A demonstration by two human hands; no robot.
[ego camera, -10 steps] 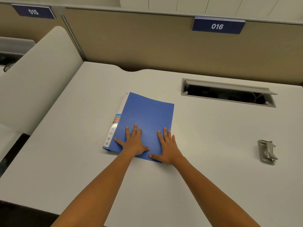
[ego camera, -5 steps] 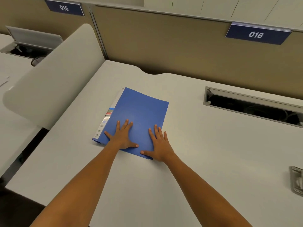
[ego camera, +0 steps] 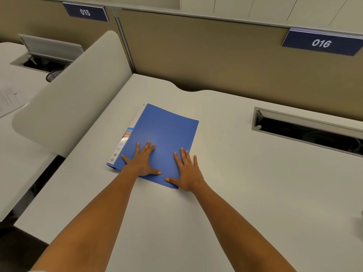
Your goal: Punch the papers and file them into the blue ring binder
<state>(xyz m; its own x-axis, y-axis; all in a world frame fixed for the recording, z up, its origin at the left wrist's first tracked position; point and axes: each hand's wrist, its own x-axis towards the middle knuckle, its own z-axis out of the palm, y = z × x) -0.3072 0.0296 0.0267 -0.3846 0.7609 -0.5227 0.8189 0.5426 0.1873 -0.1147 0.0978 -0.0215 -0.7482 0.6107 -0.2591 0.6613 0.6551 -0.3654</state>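
Note:
The blue ring binder [ego camera: 165, 134] lies closed and flat on the white desk [ego camera: 245, 193], its labelled spine to the left. My left hand [ego camera: 143, 160] presses flat on the cover's near left part, fingers spread and straight. My right hand [ego camera: 186, 170] lies flat on the near right corner, its palm partly over the binder's edge and on the desk. No loose papers show on this desk. The hole punch is cut off at the right frame edge [ego camera: 361, 224], only a grey sliver showing.
A cable tray [ego camera: 306, 130] with a raised lid is sunk into the desk at the right. A tan partition [ego camera: 216, 55] bounds the back, a white curved divider [ego camera: 74, 91] the left. The neighbouring desk holds printed sheets [ego camera: 9, 99].
The view has swung left, so the binder and hands sit nearer the frame's centre-left and the hole punch has slid almost out of view. Both hands stay flat on the cover.

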